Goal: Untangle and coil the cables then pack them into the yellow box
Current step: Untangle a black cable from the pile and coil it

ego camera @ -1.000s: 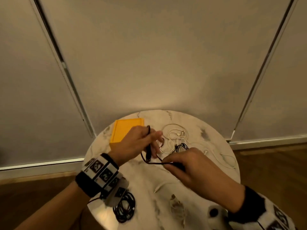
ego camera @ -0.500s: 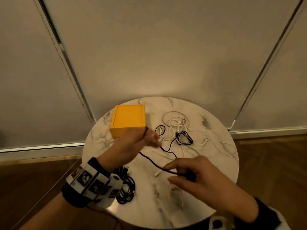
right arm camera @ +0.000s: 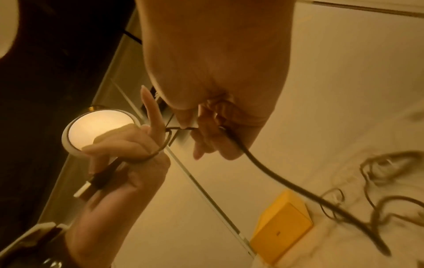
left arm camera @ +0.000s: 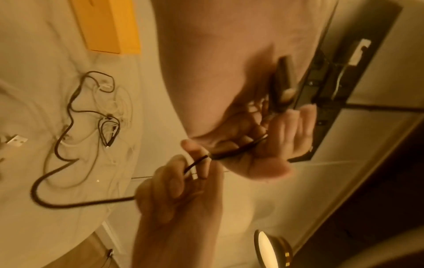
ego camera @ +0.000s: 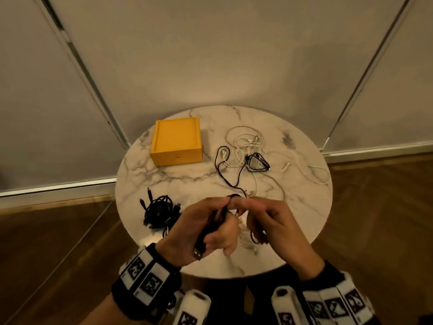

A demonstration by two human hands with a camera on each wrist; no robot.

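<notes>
The black USB cable (ego camera: pixel 230 181) is the one in hand: its plug end (ego camera: pixel 199 253) sticks out below the left hand (ego camera: pixel 199 233), whose fingers are curled round the first turns of a coil, while the free length runs from the fingertips back over the round marble table (ego camera: pixel 304 226) into the loose tangle of white cables (ego camera: pixel 248 141). The right hand (ego camera: pixel 274 228) pinches the cable just beside the left and, in the left wrist view, seems also to hold a white connector (left arm camera: pixel 193 173) against it. To coil it well, I would judge, each turn should be fed by the right hand at the same loop size and laid flat against the last one, letting the cable roll slightly between the fingers so it does not twist. Draw slack gently, since the far part is still crossed with the white cables and a hard pull may tighten the knot or drag them along. A coiled bundle of black cables (ego camera: pixel 159 212) lies at the table's near left edge; the yellow box (ego camera: pixel 175 144), lid shut, stands at the far left.
</notes>
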